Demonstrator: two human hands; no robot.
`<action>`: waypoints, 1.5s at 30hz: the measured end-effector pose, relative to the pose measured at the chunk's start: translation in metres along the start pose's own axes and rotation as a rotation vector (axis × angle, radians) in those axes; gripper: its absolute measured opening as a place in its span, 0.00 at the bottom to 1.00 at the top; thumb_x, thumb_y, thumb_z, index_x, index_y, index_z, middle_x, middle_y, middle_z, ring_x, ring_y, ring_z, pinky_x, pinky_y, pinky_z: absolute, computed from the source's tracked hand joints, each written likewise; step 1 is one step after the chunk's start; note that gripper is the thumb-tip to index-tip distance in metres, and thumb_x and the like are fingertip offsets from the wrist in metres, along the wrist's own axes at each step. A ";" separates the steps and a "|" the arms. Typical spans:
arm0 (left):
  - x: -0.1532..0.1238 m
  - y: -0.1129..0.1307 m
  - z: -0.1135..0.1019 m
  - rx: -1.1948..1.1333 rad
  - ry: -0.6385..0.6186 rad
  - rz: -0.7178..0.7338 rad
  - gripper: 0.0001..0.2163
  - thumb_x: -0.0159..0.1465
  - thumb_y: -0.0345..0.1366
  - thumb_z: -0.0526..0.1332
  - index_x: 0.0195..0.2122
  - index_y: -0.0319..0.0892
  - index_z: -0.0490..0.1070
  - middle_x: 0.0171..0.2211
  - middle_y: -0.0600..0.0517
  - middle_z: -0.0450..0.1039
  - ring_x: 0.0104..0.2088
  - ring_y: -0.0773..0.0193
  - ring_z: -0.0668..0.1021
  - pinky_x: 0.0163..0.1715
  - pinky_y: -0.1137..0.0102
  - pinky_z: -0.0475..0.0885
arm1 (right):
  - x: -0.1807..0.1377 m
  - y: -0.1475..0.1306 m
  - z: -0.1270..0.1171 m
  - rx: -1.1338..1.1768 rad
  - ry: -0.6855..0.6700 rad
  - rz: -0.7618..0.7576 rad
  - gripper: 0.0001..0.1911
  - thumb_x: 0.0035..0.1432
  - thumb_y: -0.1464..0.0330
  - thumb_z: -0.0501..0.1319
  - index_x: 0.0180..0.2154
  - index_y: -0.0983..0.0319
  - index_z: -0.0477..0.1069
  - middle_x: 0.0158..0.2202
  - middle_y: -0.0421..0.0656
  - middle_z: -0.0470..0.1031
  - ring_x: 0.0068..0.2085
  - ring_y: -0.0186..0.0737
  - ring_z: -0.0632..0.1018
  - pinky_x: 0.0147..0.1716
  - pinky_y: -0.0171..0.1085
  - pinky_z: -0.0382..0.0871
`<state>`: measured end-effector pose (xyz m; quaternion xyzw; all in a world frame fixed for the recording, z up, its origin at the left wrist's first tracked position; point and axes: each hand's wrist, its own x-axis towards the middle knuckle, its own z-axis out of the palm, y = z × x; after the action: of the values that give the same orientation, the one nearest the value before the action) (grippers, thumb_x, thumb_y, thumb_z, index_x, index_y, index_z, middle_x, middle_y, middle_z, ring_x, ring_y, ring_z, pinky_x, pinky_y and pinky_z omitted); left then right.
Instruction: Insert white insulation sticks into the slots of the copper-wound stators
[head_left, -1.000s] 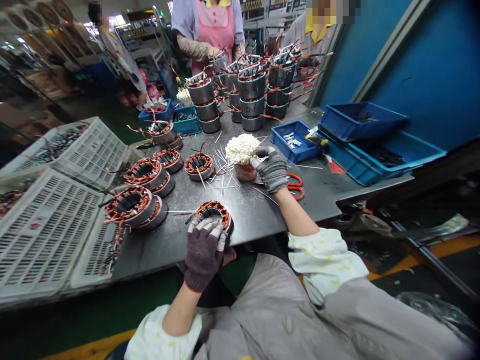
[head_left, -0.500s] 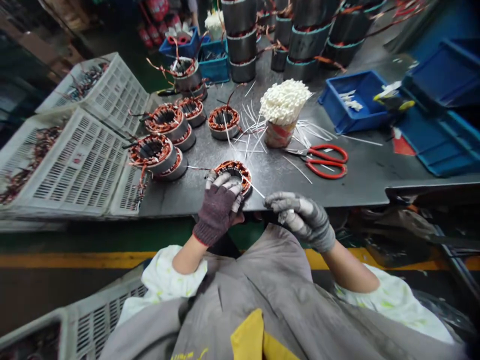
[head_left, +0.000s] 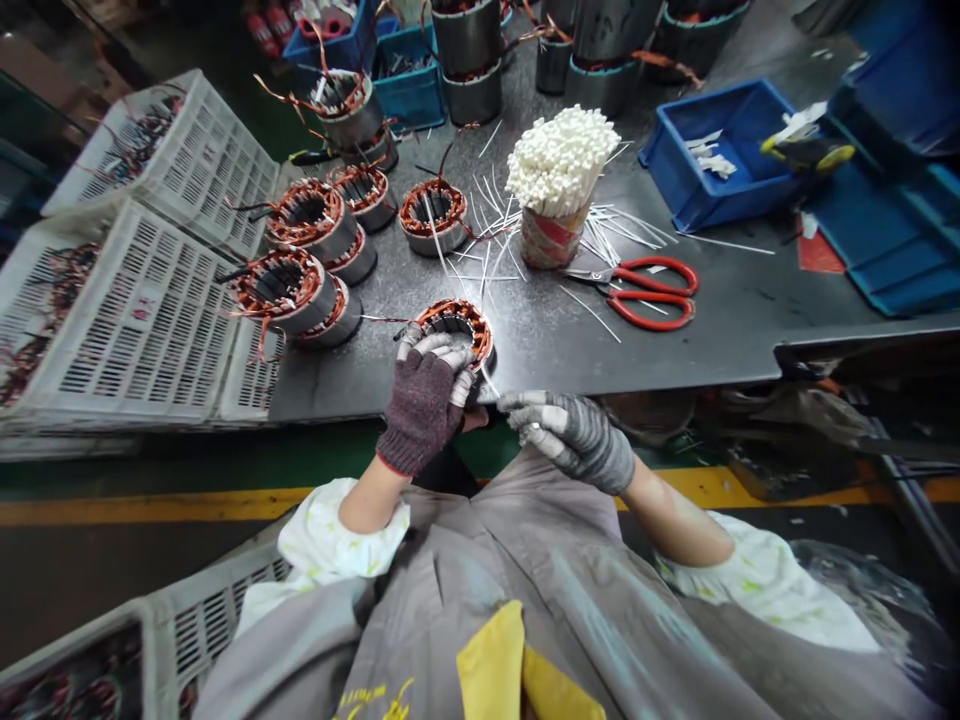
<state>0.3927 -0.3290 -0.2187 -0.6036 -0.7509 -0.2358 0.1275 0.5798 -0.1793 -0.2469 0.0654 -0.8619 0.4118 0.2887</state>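
Note:
My left hand, in a dark knit glove, is curled over the near side of a copper-wound stator at the front edge of the dark table. My right hand, in a grey glove, pinches a thin white cable tie whose tip points at the stator. A cup packed with white cable ties stands behind, with loose ties scattered around it.
Several more stators sit left of the one I hold, beside white slotted crates. Red-handled scissors lie to the right. Blue bins and stacked stators stand at the back.
My right hand left the cup of ties and came back to the table's front edge with one tie. The view tilted down. The left hand stayed on the stator.

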 end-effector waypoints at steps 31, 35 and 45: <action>0.000 -0.002 0.001 0.001 0.007 0.011 0.11 0.69 0.36 0.58 0.51 0.43 0.72 0.48 0.46 0.79 0.59 0.51 0.75 0.67 0.45 0.61 | -0.013 -0.008 -0.007 -0.008 0.079 -0.058 0.09 0.68 0.71 0.57 0.46 0.56 0.73 0.48 0.46 0.84 0.49 0.40 0.85 0.47 0.38 0.80; -0.001 -0.003 0.002 0.013 0.000 0.005 0.11 0.68 0.38 0.59 0.50 0.43 0.72 0.48 0.45 0.79 0.59 0.50 0.76 0.67 0.45 0.61 | -0.022 -0.007 -0.003 0.013 0.078 -0.043 0.09 0.68 0.71 0.57 0.45 0.56 0.74 0.47 0.46 0.84 0.47 0.39 0.85 0.46 0.37 0.80; -0.002 -0.004 0.004 0.007 0.018 0.017 0.13 0.69 0.36 0.58 0.53 0.43 0.72 0.50 0.45 0.78 0.60 0.51 0.75 0.68 0.45 0.61 | -0.001 -0.001 0.000 -0.012 0.084 -0.073 0.10 0.68 0.72 0.56 0.46 0.58 0.75 0.48 0.47 0.83 0.47 0.39 0.84 0.47 0.37 0.79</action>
<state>0.3896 -0.3293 -0.2233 -0.6074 -0.7454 -0.2375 0.1383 0.5807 -0.1801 -0.2472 0.0779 -0.8486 0.3980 0.3398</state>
